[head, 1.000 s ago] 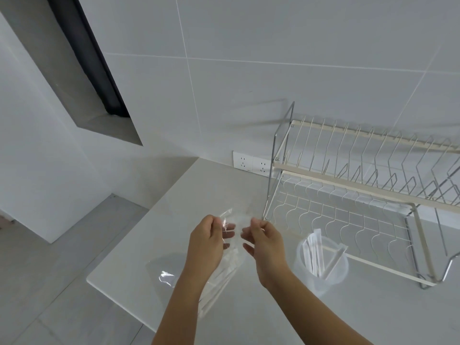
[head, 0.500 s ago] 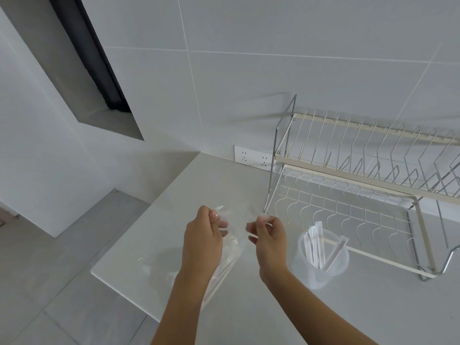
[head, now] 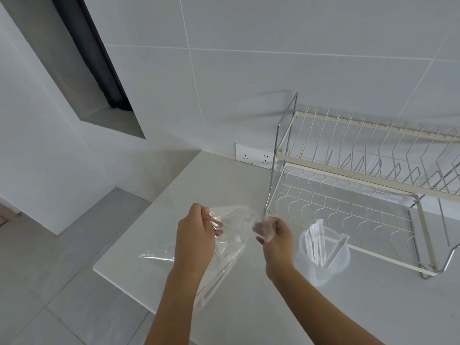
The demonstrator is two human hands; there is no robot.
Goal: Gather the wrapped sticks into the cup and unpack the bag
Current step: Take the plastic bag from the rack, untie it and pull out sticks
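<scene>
Left hand and right hand pinch the clear bag's mouth between curled fingers. Wrapped sticks stand in the cup alongside.

Both hands pinch clear bag mouth; cup holds sticks.

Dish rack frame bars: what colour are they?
Cream bars on the dish rack, with bare silver metal wires between them; seen in the head view, the only one.
</scene>
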